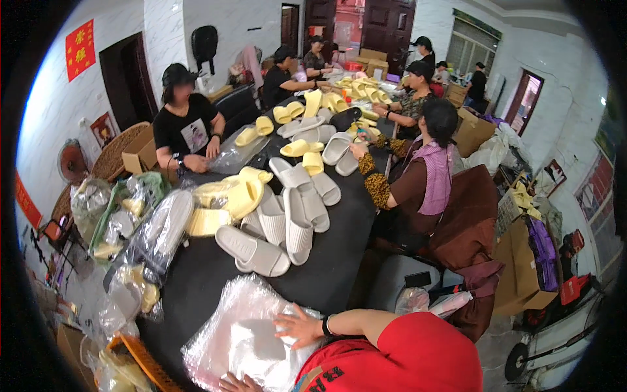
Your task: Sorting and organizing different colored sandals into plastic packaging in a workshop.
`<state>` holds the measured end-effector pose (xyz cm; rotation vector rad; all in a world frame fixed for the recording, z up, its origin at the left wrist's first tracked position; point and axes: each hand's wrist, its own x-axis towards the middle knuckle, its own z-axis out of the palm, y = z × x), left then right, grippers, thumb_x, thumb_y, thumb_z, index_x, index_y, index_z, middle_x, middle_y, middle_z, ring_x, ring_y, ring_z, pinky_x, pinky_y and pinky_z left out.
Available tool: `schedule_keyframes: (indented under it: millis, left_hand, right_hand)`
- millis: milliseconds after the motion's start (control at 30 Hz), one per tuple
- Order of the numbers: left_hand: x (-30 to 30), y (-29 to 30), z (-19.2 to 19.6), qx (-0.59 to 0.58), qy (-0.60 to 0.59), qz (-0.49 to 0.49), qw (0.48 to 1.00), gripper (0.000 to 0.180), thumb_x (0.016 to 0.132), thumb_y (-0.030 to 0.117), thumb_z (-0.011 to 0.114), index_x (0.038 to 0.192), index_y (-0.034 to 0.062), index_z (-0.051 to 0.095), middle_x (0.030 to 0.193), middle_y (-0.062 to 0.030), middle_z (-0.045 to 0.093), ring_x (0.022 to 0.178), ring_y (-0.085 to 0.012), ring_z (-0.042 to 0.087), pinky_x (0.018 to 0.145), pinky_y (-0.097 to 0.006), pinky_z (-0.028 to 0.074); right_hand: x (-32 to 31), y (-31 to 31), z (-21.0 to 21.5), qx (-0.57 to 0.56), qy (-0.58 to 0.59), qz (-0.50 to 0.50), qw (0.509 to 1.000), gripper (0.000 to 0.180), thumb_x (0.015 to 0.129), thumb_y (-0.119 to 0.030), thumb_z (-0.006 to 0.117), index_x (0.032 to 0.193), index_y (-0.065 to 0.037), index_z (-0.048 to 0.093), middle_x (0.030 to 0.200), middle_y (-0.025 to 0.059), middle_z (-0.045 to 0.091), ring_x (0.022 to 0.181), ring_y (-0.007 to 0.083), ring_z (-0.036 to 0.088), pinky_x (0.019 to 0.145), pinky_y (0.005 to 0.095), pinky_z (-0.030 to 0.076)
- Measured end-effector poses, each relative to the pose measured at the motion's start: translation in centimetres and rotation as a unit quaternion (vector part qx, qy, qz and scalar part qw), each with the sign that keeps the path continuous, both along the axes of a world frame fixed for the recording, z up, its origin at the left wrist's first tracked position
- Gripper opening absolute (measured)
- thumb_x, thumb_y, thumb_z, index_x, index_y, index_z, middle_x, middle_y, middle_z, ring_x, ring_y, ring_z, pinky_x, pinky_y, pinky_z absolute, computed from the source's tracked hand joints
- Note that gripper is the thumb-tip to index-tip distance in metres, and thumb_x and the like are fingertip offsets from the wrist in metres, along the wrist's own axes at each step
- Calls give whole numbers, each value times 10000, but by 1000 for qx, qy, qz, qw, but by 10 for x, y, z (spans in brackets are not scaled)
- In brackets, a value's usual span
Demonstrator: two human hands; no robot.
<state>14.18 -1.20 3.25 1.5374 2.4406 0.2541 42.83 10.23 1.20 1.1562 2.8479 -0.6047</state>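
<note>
A loose stack of clear plastic bags lies on the near end of the black table. My right hand rests flat on the bags with its fingers spread and a black band at the wrist. At the lower edge, my left hand touches the near side of the stack, its visible fingers apart; the rest is cut off. Neither hand holds anything. Just beyond the bags is a pile of grey slide sandals, with yellow slides behind it. A bagged grey slide lies at the table's left edge.
Bagged slides fill a green-edged container on the left. An orange crate stands near left. Across the table a person in black handles a bag. Along the right side sits a person with leopard-print sleeves, near a grey chair.
</note>
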Motion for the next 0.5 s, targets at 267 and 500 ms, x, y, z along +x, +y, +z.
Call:
schedule_keyframes:
  millis: [267, 500]
  left_hand:
    - [-15, 2, -34, 67, -27, 1, 997, 512, 837, 360, 463, 1272, 102, 385, 1297, -277, 297, 1246, -416, 167, 995, -563, 19]
    - [-19, 11, -24, 16, -21, -14, 1000, 568, 840, 417, 454, 1323, 161, 297, 1381, -270, 139, 1260, -489, 79, 993, -582, 127]
  right_hand:
    - [-18, -6, 5, 82, 40, -34, 995, 568, 700, -443, 599, 1195, -183, 500, 1382, 119, 260, 1303, 322, 150, 892, 727, 24]
    - [-54, -45, 22, -67, -32, 47, 996, 683, 752, -564, 500, 1296, -171, 374, 1425, 134, 130, 1315, 362, 11, 891, 724, -22]
